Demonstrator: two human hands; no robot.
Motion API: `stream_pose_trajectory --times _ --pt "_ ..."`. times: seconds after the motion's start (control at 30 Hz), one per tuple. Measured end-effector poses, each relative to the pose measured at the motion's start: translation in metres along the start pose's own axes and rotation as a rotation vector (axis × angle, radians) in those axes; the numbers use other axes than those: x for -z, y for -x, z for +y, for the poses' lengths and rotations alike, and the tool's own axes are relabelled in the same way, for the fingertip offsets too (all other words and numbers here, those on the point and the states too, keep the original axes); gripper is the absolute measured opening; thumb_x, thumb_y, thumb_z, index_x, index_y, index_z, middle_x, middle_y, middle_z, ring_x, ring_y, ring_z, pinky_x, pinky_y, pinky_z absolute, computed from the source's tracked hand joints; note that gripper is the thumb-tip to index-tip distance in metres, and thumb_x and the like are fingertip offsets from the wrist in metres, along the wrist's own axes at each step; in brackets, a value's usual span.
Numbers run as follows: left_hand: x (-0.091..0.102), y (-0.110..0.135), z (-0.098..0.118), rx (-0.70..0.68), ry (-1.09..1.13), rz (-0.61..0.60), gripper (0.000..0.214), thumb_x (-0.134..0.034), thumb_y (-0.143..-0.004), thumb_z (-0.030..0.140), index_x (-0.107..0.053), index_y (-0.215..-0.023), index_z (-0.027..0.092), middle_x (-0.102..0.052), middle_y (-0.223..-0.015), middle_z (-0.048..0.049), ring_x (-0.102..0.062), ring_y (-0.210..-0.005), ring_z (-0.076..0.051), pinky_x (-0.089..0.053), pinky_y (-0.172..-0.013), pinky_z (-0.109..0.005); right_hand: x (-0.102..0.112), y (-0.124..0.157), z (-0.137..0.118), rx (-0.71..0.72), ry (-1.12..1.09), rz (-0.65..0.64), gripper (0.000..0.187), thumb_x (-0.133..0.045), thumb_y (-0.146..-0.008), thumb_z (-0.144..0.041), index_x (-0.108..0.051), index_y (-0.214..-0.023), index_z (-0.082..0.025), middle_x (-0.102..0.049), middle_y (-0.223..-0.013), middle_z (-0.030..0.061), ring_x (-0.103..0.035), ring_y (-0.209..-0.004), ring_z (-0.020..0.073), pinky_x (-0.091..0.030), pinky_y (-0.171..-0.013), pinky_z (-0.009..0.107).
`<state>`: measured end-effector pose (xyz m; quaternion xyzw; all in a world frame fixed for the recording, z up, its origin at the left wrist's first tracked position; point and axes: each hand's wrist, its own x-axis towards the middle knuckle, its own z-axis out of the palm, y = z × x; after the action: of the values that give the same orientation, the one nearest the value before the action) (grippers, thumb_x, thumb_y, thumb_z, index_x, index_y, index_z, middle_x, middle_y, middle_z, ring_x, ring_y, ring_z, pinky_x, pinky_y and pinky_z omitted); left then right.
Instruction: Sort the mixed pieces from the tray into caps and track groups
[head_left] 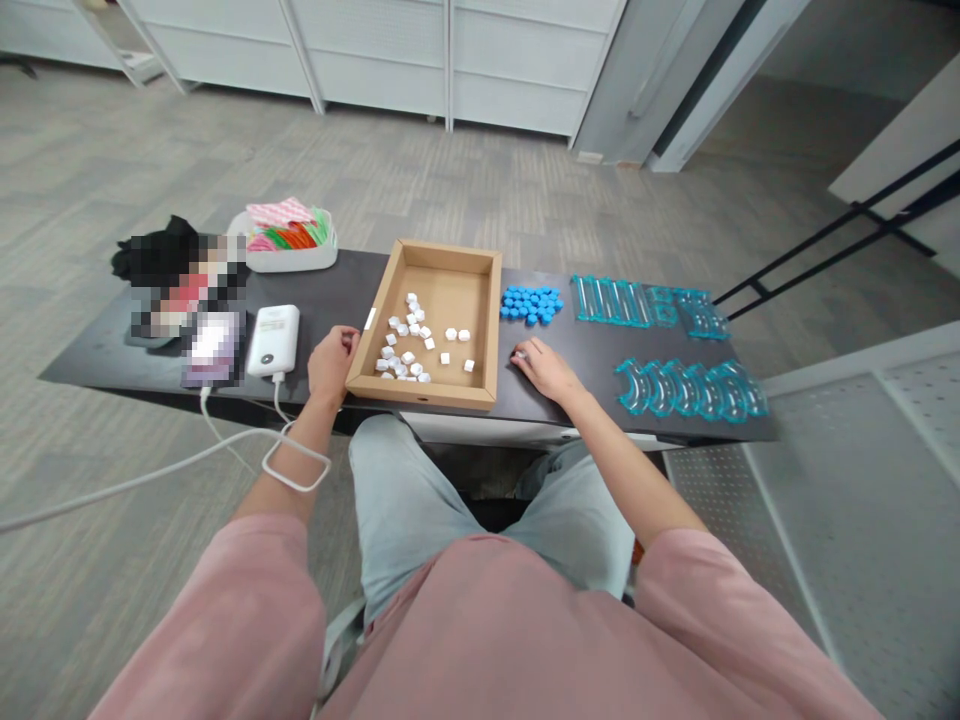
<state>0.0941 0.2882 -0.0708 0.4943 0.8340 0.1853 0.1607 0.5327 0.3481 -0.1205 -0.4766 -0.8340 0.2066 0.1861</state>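
Note:
A shallow cardboard tray (480, 330) sits mid-table with several small white pieces (409, 345) inside. My left hand (331, 362) rests at the tray's left front corner, fingers curled loosely; whether it holds anything is hidden. My right hand (544, 368) lies on the dark table (570, 350) just right of the tray, fingers bent over a small pale piece (519, 354). A cluster of blue caps (531, 303) lies just beyond the right hand.
Clear turquoise straight pieces (609, 301) and curved pieces (690, 388) lie on the right of the table. A white power bank (274, 340) with a cable, a white tub of coloured packets (291, 240) and a dark bundle (161, 255) sit left.

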Motion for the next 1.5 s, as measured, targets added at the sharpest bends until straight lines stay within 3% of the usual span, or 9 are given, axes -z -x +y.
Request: stream_pose_trajectory --times 0.2,0.43,0.57,0.63,0.73,0.83,1.0,1.37,1.5 --pt "-0.001 -0.001 -0.001 0.003 -0.005 -0.006 0.036 -0.056 -0.122 0.037 -0.077 -0.146 0.022 -0.087 -0.133 -0.0144 -0.078 -0.119 -0.028 -0.051 -0.096 -0.035 0.005 -0.02 -0.045 0.03 -0.247 0.362 0.063 -0.036 -0.123 -0.076 -0.076 -0.137 -0.028 -0.079 -0.13 0.0148 -0.073 -0.125 0.0356 -0.061 -0.117 0.054" --pt "-0.001 -0.001 -0.004 0.003 0.0 -0.009 0.036 -0.053 -0.119 0.038 -0.077 -0.142 0.025 -0.087 -0.135 -0.0143 -0.078 -0.124 -0.031 -0.053 -0.101 -0.038 0.005 -0.058 -0.121 0.277 -0.14 0.092 0.05 -0.053 -0.124 -0.062 -0.073 -0.162 -0.035 -0.072 -0.151 0.0114 -0.07 -0.141 0.0321 -0.059 -0.125 0.049" --pt "-0.001 -0.001 -0.007 -0.015 0.034 0.0 0.036 -0.052 -0.117 0.043 -0.078 -0.136 0.028 -0.086 -0.135 -0.0158 -0.079 -0.127 -0.035 -0.055 -0.104 -0.044 0.029 -0.073 -0.064 0.126 -0.028 0.213 0.059 -0.055 -0.121 -0.067 -0.072 -0.163 -0.029 -0.072 -0.153 0.0161 -0.066 -0.149 0.0386 -0.054 -0.131 0.059" --pt "-0.002 -0.002 -0.008 -0.017 0.054 0.006 0.034 -0.052 -0.115 0.047 -0.079 -0.132 0.032 -0.087 -0.133 -0.0143 -0.08 -0.128 -0.036 -0.056 -0.104 -0.046 0.045 -0.082 -0.017 0.02 0.039 0.245 0.085 -0.071 -0.108 -0.078 -0.063 -0.173 -0.023 -0.065 -0.165 0.0225 -0.06 -0.157 0.0464 -0.049 -0.134 0.068" --pt "-0.003 -0.004 -0.011 -0.011 0.061 0.008 0.033 -0.053 -0.113 0.05 -0.079 -0.127 0.037 -0.088 -0.127 -0.012 -0.08 -0.127 -0.037 -0.058 -0.103 -0.046 0.06 -0.095 0.043 -0.099 0.161 0.154 0.136 -0.091 -0.081 -0.091 -0.048 -0.183 -0.011 -0.047 -0.183 0.0331 -0.043 -0.171 0.0584 -0.037 -0.14 0.077" --pt "-0.003 -0.006 -0.012 -0.009 0.06 0.005 0.036 -0.052 -0.112 0.052 -0.08 -0.13 0.039 -0.088 -0.127 -0.0122 -0.08 -0.124 -0.037 -0.059 -0.103 -0.048 0.062 -0.105 0.073 -0.148 0.227 0.039 0.154 -0.096 -0.069 -0.096 -0.043 -0.185 -0.01 -0.04 -0.187 0.0349 -0.035 -0.175 0.0613 -0.032 -0.142 0.079" --pt "-0.003 -0.005 -0.012 -0.005 0.046 -0.011 0.045 -0.045 -0.114 0.054 -0.082 -0.135 0.042 -0.087 -0.133 -0.0155 -0.08 -0.124 -0.038 -0.058 -0.104 -0.051 0.052 -0.104 0.073 -0.177 0.261 -0.064 0.138 -0.096 -0.074 -0.09 -0.051 -0.183 -0.016 -0.048 -0.184 0.0295 -0.045 -0.168 0.0574 -0.038 -0.139 0.075" --pt "-0.007 -0.008 -0.012 0.008 0.019 0.031 0.038 -0.053 -0.114 0.046 -0.08 -0.133 0.027 -0.087 -0.131 -0.0171 -0.081 -0.128 -0.039 -0.059 -0.104 -0.051 0.013 -0.024 0.025 -0.186 0.214 0.15 0.072 -0.074 -0.102 -0.055 -0.071 -0.166 -0.024 -0.063 -0.169 0.0221 -0.056 -0.151 0.0502 -0.048 -0.125 0.069" --pt "-0.006 -0.006 -0.014 -0.015 0.046 0.039 0.046 -0.047 -0.111 0.054 -0.083 -0.135 0.038 -0.089 -0.13 -0.0125 -0.082 -0.129 -0.039 -0.059 -0.106 -0.056 0.011 -0.009 0.015 -0.17 0.195 0.153 0.063 -0.068 -0.103 -0.045 -0.073 -0.164 -0.028 -0.066 -0.166 0.02 -0.056 -0.148 0.0484 -0.049 -0.121 0.067"
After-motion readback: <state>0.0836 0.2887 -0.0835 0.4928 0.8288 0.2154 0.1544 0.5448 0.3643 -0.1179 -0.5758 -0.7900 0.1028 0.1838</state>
